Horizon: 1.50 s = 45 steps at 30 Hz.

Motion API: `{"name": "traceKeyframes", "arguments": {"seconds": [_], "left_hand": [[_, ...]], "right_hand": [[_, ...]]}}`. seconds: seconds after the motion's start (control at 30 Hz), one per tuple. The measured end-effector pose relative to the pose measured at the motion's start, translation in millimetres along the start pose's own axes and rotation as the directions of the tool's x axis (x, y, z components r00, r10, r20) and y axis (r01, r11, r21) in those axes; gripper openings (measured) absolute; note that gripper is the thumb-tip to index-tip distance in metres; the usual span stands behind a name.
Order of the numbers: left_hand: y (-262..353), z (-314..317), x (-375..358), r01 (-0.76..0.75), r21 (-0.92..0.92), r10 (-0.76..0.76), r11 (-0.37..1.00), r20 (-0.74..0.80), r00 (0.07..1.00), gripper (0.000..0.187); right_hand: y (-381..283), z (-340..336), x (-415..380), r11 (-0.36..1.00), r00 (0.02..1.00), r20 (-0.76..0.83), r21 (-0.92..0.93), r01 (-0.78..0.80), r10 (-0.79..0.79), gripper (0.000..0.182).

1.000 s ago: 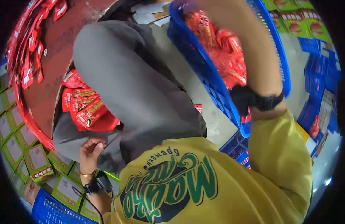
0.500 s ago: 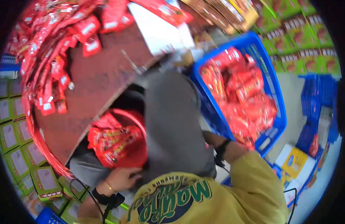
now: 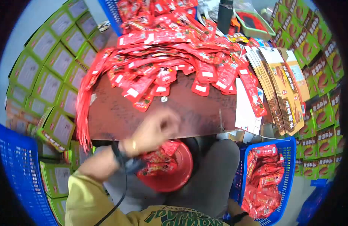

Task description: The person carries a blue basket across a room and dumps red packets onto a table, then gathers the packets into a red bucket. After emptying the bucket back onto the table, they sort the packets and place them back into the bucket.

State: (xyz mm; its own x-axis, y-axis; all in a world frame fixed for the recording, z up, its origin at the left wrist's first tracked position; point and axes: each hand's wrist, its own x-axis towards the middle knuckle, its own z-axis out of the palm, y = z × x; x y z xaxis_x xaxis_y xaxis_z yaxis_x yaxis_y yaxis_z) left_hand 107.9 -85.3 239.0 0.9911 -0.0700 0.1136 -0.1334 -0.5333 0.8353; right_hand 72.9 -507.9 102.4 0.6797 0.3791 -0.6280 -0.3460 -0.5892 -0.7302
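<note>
My left hand [image 3: 158,127] is over the table's front edge, smeared by motion; its fingers look bent, but I cannot make out whether they hold anything. Below it, a red bowl [image 3: 185,169] sits between my legs with red packets [image 3: 161,165] inside. Low on the right, part of my right hand [image 3: 234,206] shows beside my thigh and the blue basket, its fingers hidden. Many red packets [image 3: 166,49] lie heaped in rows across the brown table [image 3: 189,109]. A small white piece [image 3: 164,99] lies in front of them.
At the right, a blue basket [image 3: 289,169] holds red packets. Folded brown cartons [image 3: 283,86] and a white sheet [image 3: 243,109] lie on the table's right side. Green boxes [image 3: 49,62] are stacked on both sides. A green tray [image 3: 257,33] stands at the back.
The view has turned and now looks further across the table. My left hand has moved from beside the bowl to above the table edge. My right arm is now lower in view.
</note>
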Motion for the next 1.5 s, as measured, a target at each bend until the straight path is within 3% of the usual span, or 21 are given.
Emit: {"name": "traceKeyframes", "arguments": {"seconds": [0.03,0.1,0.13,0.17,0.23,0.27,0.37,0.43,0.5,0.63,0.7,0.83,0.87,0.93,1.03,1.13,1.23,1.3,1.37,1.47,1.5], "left_hand": [[-8.6,-11.5,17.3,-0.033,0.126,0.06,0.991,-0.213,0.975,0.018],[-33.7,-45.9,49.8,-0.068,0.314,0.215,0.947,-0.464,0.859,0.02],[-42.0,-58.8,57.3,-0.039,0.405,0.263,0.914,-0.515,0.816,0.022],[-49.9,-70.9,64.0,-0.004,0.489,0.315,0.872,-0.555,0.77,0.024],[-63.9,-90.6,77.5,0.024,0.573,0.363,0.819,-0.551,0.751,0.032],[-66.5,-99.2,88.4,0.061,0.62,0.374,0.782,-0.546,0.75,0.036],[-85.4,-129.6,133.0,0.188,0.722,0.275,0.666,-0.471,0.838,0.068],[-86.8,-138.3,151.9,0.423,0.721,-0.191,0.548,-0.385,0.903,0.078],[-126.0,-123.0,152.4,0.439,0.609,-0.211,0.661,-0.411,0.887,0.068],[-143.4,-104.4,109.5,0.195,0.647,0.14,0.737,-0.428,0.893,0.026],[-140.8,-93.7,71.9,0.152,0.647,0.204,0.747,-0.441,0.874,0.021],[-115.7,-59.8,-19.1,0.042,0.678,0.29,0.733,-0.368,0.884,0.021],[-104.5,-61.9,-29.1,0.045,0.675,0.287,0.736,-0.372,0.883,0.021],[-82.3,-66.5,-48.4,0.185,0.642,-0.096,0.744,-0.172,0.98,0.027],[-66.9,-52.7,-49.3,0.159,0.822,0.05,0.547,-0.222,0.974,0.037],[-96.8,-11.8,-29.4,0.164,0.798,0.304,0.58,-0.399,0.865,0.046],[-86.6,-13.9,-20.5,0.189,0.731,0.031,0.655,-0.276,0.961,0.047],[-82.7,-14.3,-17.2,0.172,0.745,0.028,0.645,-0.248,0.968,0.043],[-73.1,-14.8,-13.0,0.123,0.855,0.081,0.504,-0.188,0.979,0.032],[-76.5,-6.2,4.2,0.079,0.872,0.201,0.484,-0.198,0.959,0.02],[-77.2,-6.5,11.4,0.039,0.89,0.261,0.454,-0.175,0.949,0.018]], "right_hand": [[-27.5,-16.9,0.3,0.989,0.99,0.108,-0.114,0.098,-0.086,0.047],[85.6,-30.3,34.6,0.71,0.86,0.508,-0.625,0.324,0.055,0.032],[-50.6,-37.2,0.0,0.985,0.978,0.205,-0.161,0.065,-0.031,0.017],[-129.1,-39.1,-4.9,0.963,0.976,-0.031,-0.168,0.209,-0.217,0.009],[-221.3,-32.5,11.0,0.776,0.701,-0.333,-0.276,0.567,-0.63,0.017],[-260.8,-18.0,25.4,0.692,0.588,-0.378,-0.261,0.673,-0.715,0.017],[-335.6,-5.1,119.1,0.303,0.408,0.002,-0.667,0.68,-0.913,0.036],[-365.2,2.7,199.0,0.25,0.321,-0.106,-0.858,0.449,-0.941,0.083],[-393.6,9.4,231.5,0.594,0.749,-0.373,-0.804,0.032,-0.547,0.114],[-351.1,31.0,247.7,0.484,0.777,-0.278,-0.874,0.039,-0.564,0.098],[-321.9,34.0,221.7,0.365,0.724,-0.128,-0.913,0.181,-0.678,0.087],[-304.0,35.0,156.6,0.41,0.766,-0.005,-0.847,0.338,-0.643,0.084],[-297.5,32.3,152.2,0.417,0.745,0.019,-0.819,0.394,-0.667,0.086],[-292.4,29.3,149.2,0.518,0.757,-0.017,-0.739,0.431,-0.654,0.088],[-283.7,11.0,180.1,0.611,0.7,-0.068,-0.555,0.565,-0.71,0.08],[-283.0,-4.6,186.4,0.881,0.888,-0.167,-0.297,0.369,-0.428,0.05],[-286.7,-3.7,142.6,0.864,0.818,-0.352,-0.396,0.311,-0.456,0.033],[-274.1,-2.1,131.0,0.865,0.798,-0.348,-0.298,0.403,-0.492,0.024],[-262.0,14.2,125.0,0.849,0.895,-0.282,0.313,0.427,-0.346,0.022],[-221.1,41.0,165.0,0.895,0.853,-0.315,0.026,0.446,-0.416,0.033],[-210.6,38.0,180.9,0.848,0.775,-0.355,-0.304,0.433,-0.523,0.038]]}}
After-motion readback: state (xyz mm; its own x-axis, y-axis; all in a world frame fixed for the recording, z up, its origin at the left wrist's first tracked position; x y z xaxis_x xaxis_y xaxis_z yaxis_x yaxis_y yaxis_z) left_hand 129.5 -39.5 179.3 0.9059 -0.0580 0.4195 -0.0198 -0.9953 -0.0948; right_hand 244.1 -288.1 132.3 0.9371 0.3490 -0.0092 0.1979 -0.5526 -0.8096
